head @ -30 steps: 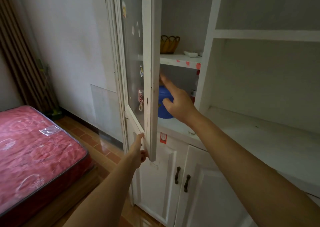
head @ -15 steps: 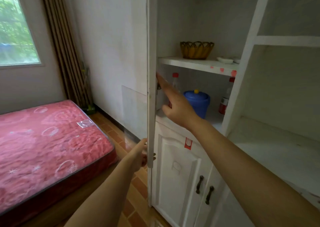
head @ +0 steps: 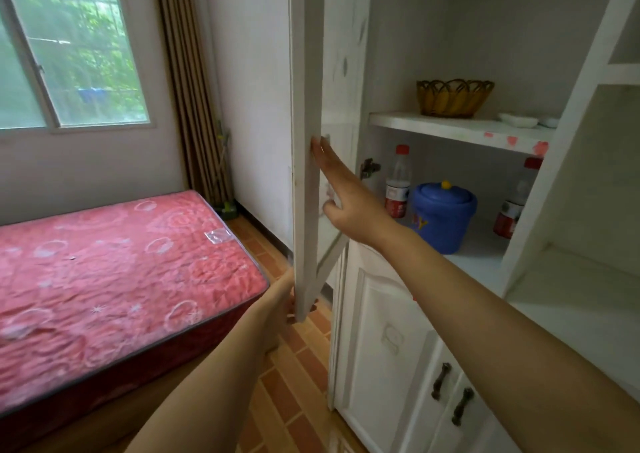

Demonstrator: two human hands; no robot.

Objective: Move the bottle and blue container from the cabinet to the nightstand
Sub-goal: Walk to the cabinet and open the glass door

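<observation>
A blue lidded container (head: 443,215) with a yellow knob stands on the lower shelf of the white cabinet (head: 460,129). A clear bottle (head: 397,184) with a red cap and red label stands just left of it. A second such bottle (head: 514,203) stands at the right, partly behind the cabinet post. The glass cabinet door (head: 306,141) is swung wide open. My right hand (head: 346,189) lies flat against the door's inner side, fingers spread. My left hand (head: 285,297) grips the door's bottom corner. No nightstand shows.
A wicker basket (head: 453,98) and a small white dish (head: 517,119) sit on the upper shelf. A bed with a red mattress (head: 114,265) fills the left. Tiled floor runs between bed and cabinet. Closed lower doors with dark handles (head: 450,393) are below.
The door has swung further open, uncovering the bottle and blue container. My right hand moved from the shelf opening onto the door's inner side. The view turned left toward the window.
</observation>
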